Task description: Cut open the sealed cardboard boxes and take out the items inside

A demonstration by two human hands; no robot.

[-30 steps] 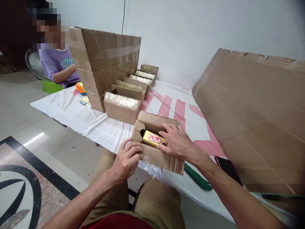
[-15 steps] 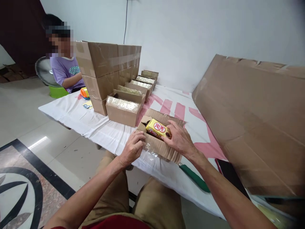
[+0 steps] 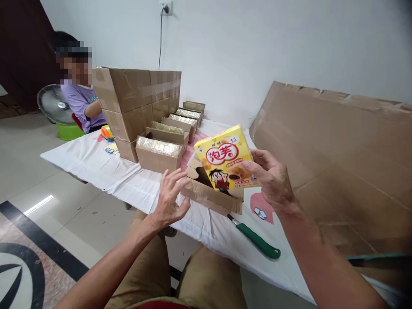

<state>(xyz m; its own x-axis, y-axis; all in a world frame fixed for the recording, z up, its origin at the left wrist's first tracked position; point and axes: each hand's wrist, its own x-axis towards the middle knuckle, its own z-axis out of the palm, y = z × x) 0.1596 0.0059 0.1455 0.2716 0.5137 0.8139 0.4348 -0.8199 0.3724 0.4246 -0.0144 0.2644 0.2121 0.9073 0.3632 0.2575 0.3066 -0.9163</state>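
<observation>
Yellow printed box (image 3: 222, 151), one, tilted, above the open carton (image 3: 210, 196); right hand (image 3: 273, 178), thumb and fingers gripping the box's right edge; left hand (image 3: 170, 195), fingers spread, grasping nothing, at the carton's left end, contact uncertain; green-handled knife (image 3: 257, 240), near side of the carton; row of cartons (image 3: 159, 159), beyond the carton to its left; stacked taped cartons (image 3: 133, 90), farther left of it.

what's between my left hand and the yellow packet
The open cardboard box: its left end shows between your left hand and the yellow packet in the head view.
</observation>
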